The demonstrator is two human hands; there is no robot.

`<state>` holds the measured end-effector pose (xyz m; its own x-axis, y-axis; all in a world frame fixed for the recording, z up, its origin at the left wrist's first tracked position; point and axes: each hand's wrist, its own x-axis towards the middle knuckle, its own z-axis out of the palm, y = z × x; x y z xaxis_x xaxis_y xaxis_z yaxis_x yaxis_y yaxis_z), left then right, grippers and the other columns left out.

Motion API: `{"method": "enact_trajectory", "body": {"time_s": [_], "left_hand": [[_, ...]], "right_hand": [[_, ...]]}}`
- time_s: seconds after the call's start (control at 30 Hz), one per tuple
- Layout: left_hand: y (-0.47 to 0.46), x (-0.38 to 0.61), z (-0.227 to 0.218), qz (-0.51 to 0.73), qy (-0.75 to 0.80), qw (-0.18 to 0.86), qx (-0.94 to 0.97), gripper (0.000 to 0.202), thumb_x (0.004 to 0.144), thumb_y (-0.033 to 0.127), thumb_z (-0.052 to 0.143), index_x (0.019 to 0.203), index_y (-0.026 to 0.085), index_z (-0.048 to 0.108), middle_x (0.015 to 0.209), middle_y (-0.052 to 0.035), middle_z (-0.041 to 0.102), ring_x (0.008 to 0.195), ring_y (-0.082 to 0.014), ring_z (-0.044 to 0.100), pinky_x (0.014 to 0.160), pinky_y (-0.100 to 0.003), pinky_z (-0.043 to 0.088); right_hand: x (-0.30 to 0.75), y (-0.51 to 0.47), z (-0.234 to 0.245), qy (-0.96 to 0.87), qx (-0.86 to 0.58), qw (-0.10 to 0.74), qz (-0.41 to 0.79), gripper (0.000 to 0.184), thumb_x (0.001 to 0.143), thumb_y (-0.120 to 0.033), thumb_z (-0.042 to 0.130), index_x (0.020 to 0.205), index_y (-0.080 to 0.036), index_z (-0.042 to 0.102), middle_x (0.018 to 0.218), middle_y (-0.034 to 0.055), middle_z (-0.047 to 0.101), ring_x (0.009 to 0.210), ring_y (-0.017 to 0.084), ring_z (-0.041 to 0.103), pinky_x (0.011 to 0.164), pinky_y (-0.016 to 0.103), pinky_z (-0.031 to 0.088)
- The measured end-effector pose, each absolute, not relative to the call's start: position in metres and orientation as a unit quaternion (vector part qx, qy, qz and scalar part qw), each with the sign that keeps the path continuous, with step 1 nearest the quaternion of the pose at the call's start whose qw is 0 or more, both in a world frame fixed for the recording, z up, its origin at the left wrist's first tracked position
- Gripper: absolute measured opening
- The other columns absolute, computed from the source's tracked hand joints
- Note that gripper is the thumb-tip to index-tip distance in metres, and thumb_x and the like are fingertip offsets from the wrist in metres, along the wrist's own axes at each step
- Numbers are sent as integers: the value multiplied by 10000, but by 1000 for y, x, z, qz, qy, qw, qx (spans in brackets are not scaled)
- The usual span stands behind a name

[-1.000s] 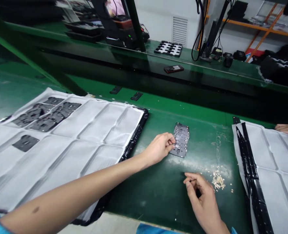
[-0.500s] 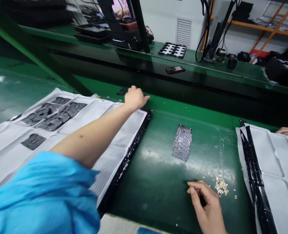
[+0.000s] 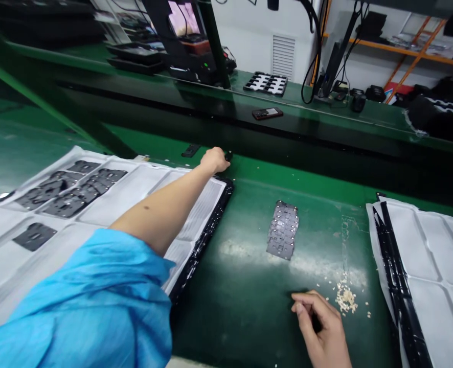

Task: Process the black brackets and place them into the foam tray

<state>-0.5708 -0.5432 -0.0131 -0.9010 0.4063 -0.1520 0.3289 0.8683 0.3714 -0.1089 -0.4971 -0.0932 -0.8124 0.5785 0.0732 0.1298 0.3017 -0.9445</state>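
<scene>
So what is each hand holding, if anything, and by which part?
The left hand is at a small black part, mostly hidden; any grip cannot be told. The right hand shows nothing held.

Green workbench [image 3: 234,301], left white tray [image 3: 123,197], right white tray [image 3: 429,245], grey plates [image 3: 283,230] between, scattered pale chips [image 3: 345,299]

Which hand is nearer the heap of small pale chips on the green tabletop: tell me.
Right. The right hand is close to the heap of small pale chips, on its left; the left hand is far beyond it, leftward.
</scene>
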Motion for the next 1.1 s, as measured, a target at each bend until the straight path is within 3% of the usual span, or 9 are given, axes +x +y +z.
{"method": "enact_trajectory", "body": {"time_s": [0.07, 0.13, 0.2, 0.27, 0.37, 0.43, 0.53, 0.73, 1.1], "left_hand": [[-540, -543, 4, 187, 952, 119, 210, 306, 1005, 317, 679, 1263, 154, 660, 1253, -101, 700, 1086, -259, 706, 917, -450, 603], [-541, -499, 17, 209, 933, 148, 254, 201, 1008, 254, 650, 1138, 110, 703, 1053, -87, 772, 968, -242, 747, 841, -363, 600], [-548, -442, 26, 235, 894, 210, 317, 120, 983, 250, 667, 999, 147, 725, 821, -21, 788, 774, -186, 766, 698, -252, 570], [-562, -383, 31, 290, 798, 340, 404, 134, 979, 266, 646, 904, 172, 707, 693, 10, 763, 637, -160, 742, 584, -213, 515], [-588, -315, 32, 336, 713, 446, 425, 210, 967, 291, 608, 790, 193, 665, 559, 30, 692, 539, -155, 679, 495, -208, 421], [-602, -287, 28, 352, 698, 456, 425, 232, 980, 310, 567, 815, 204, 690, 560, 39, 659, 516, -145, 637, 496, -218, 411], [-618, -264, 16, 380, 704, 406, 442, 305, 1030, 359, 485, 840, 224, 682, 617, 40, 624, 530, -140, 591, 529, -241, 417], [-632, -233, -10, 417, 730, 279, 464, 232, 1077, 328, 413, 909, 256, 556, 732, 39, 618, 598, -155, 544, 554, -264, 383], [-620, -221, -23, 423, 727, 240, 485, 219, 1072, 249, 385, 859, 267, 431, 713, 54, 572, 555, -154, 528, 532, -265, 354]], "right_hand": [[-106, -493, -93, -782, -222, 208, 544, 234, 1042, -327, 584, 1020, -207, 784, 803, 66, 722, 684, 196, 684, 580, 247, 531], [-104, -488, -90, -783, -216, 218, 541, 214, 1036, -311, 597, 1079, -202, 777, 865, 79, 737, 728, 197, 700, 614, 247, 555], [-105, -483, -83, -771, -229, 237, 544, 227, 1033, -310, 608, 1173, -204, 752, 962, 91, 740, 744, 183, 692, 653, 253, 570], [-109, -482, -73, -741, -261, 258, 562, 295, 1031, -343, 616, 1279, -205, 696, 1028, 97, 731, 719, 163, 664, 653, 259, 566], [-116, -485, -55, -693, -267, 244, 624, 427, 1028, -413, 621, 1390, -187, 606, 810, 30, 698, 626, 150, 613, 582, 244, 525], [-118, -489, -45, -677, -252, 215, 657, 407, 1037, -444, 601, 1330, -164, 642, 675, -9, 643, 585, 147, 599, 561, 239, 503], [-113, -496, -36, -669, -235, 194, 678, 370, 1044, -464, 584, 1166, -143, 723, 627, -11, 618, 553, 141, 587, 547, 244, 486], [-102, -501, -35, -668, -241, 206, 673, 342, 1029, -462, 607, 1098, -167, 765, 748, 13, 620, 605, 135, 566, 560, 247, 470], [-107, -494, -41, -684, -235, 273, 634, 344, 1034, -409, 579, 874, -182, 782, 724, 7, 590, 608, 136, 498, 585, 259, 421]]}}
